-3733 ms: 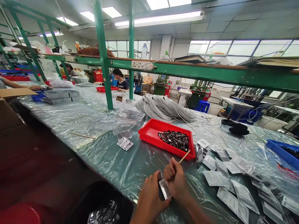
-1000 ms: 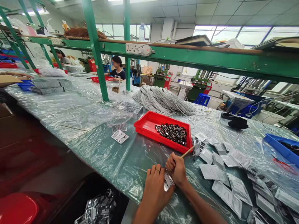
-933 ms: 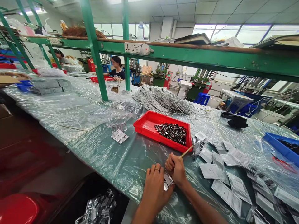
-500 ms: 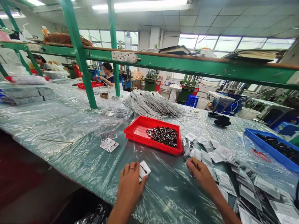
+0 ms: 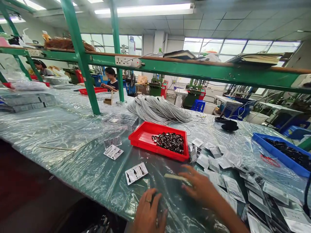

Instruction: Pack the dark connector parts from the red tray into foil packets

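My right hand (image 5: 199, 186), smeared by motion, holds a thin pale card (image 5: 174, 177) seen nearly edge-on between thumb and fingers. My left hand (image 5: 150, 210), wearing a ring, is low over the plastic-covered table, fingers bent forward and apart; a dark gap shows between two of them. Just beyond it a white card with small black parts (image 5: 136, 173) lies flat. A similar white card (image 5: 113, 151) is farther left. Behind them stands a red tray (image 5: 141, 139) holding many small shiny metal pieces (image 5: 170, 142).
Clear flat packets (image 5: 233, 189) are spread across the right side. A blue tray (image 5: 286, 155) with black parts is at far right. Coiled grey cable (image 5: 157, 108) lies behind the red tray. A green shelf frame (image 5: 80, 58) crosses above; a person (image 5: 112, 82) sits beyond.
My left hand has let go of the white card and drawn back toward me; the card now lies on the table. My right hand has moved left with a pale card.
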`<state>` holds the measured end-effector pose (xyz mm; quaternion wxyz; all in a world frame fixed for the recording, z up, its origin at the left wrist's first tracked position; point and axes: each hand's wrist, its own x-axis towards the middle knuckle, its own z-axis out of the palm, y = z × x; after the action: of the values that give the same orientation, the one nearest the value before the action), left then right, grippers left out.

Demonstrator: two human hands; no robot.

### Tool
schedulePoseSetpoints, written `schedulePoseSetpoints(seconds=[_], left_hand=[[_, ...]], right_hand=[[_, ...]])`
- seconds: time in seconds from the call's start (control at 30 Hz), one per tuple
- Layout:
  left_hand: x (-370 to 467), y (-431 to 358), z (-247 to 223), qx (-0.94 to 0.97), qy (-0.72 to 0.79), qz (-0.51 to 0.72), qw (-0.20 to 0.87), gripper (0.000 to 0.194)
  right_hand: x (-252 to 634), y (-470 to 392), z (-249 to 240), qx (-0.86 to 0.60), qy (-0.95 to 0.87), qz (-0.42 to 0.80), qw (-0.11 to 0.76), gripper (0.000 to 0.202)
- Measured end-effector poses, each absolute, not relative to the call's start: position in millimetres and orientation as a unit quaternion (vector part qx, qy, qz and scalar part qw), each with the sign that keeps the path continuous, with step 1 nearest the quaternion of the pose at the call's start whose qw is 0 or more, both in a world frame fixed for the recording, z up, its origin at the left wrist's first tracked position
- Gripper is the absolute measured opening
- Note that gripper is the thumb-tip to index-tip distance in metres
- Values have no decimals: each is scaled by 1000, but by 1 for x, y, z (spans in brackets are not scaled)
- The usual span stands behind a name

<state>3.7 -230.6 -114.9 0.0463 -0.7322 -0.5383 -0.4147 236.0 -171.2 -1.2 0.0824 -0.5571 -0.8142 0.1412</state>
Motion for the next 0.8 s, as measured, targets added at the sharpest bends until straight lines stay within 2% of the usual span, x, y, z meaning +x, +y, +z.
schedulePoseSetpoints(seconds=[0.07, 0.23, 0.3, 0.37, 0.47, 0.53, 0.6, 0.67, 0.73, 0.8], left_hand=[[3, -238, -124, -738, -523, -423, 51, 27], [15, -245, -126, -758, -511, -405, 28, 25], [27, -244, -118, -761, -530, -375, 2, 35], [39, -239, -108, -750, -567, -338, -32, 54], [50, -231, -88, -731, -616, -276, -101, 70], [54, -226, -78, -724, -628, -248, -140, 70], [57, -222, -72, -719, -635, -237, -155, 75], [60, -218, -70, -714, -639, -233, -165, 79], [63, -214, -70, -713, -637, -231, -180, 69], [63, -211, -70, -713, -631, -234, -198, 58]], right_hand=[[270, -161, 7, -635, -762, 114, 59, 60], [296, -154, -7, -636, -763, 98, 57, 47], [276, -157, -20, -646, -755, 88, 69, 39], [251, -161, -29, -635, -761, 96, 89, 32], [220, -163, -27, -613, -757, 109, 198, 21], [205, -163, -20, -583, -730, 173, 312, 29], [192, -160, -13, -516, -676, 329, 410, 48], [179, -156, -15, -427, -577, 501, 483, 56], [169, -152, -24, -358, -471, 596, 543, 60], [161, -149, -38, -326, -399, 625, 586, 59]])
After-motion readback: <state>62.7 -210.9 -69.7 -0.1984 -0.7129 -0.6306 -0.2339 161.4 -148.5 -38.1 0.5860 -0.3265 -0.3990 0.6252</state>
